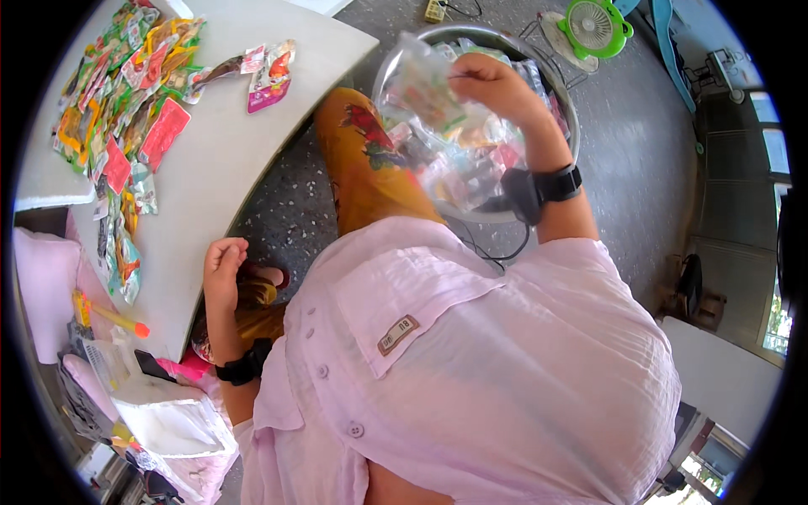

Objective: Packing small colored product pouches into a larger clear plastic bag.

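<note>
Over the large metal basin (575, 126), my right hand (497, 88) is closed on a clear plastic packet (427, 84) with green and red print. The packet is smeared by motion. Many small clear packets (454, 168) fill the basin beneath it. My left hand (223, 268) hovers by the edge of the white table (198, 181), its fingers curled together with nothing visible in them. Across the table's far left lies a heap of colourful food packets (126, 84). Apart from the heap is a purple and white packet (272, 77), beside a dark packet (220, 72) with a red and white end.
A green fan (596, 25) stands beyond the basin at the far right. Black cables (505, 255) run on the floor near the basin. A white foam box (168, 425), a dark phone (154, 366) and pink cloth lie at the lower left. My knee (370, 160) sits between table and basin.
</note>
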The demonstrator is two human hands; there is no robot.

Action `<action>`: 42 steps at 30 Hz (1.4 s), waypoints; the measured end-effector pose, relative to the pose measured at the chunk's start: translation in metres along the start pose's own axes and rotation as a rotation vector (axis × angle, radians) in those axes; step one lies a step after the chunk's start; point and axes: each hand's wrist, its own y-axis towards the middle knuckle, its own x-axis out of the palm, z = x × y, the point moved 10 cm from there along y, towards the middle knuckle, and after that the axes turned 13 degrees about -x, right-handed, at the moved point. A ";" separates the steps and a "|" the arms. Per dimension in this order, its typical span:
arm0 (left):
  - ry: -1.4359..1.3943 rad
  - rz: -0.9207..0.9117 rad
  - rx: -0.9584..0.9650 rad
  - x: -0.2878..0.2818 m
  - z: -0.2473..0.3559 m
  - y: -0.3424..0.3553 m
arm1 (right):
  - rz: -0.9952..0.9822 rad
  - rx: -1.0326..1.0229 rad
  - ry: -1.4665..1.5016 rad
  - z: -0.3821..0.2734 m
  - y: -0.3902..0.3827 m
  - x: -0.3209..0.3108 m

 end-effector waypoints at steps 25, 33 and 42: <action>-0.018 0.014 -0.304 -0.009 -0.104 0.026 | 0.482 0.808 -0.689 0.216 -0.251 -0.203; -0.001 0.052 -0.317 -0.024 -0.126 0.023 | 0.439 0.557 -0.912 0.206 -0.209 -0.189; -0.127 0.117 -0.326 -0.020 -0.122 0.015 | -0.332 0.421 -0.759 0.281 -0.142 -0.019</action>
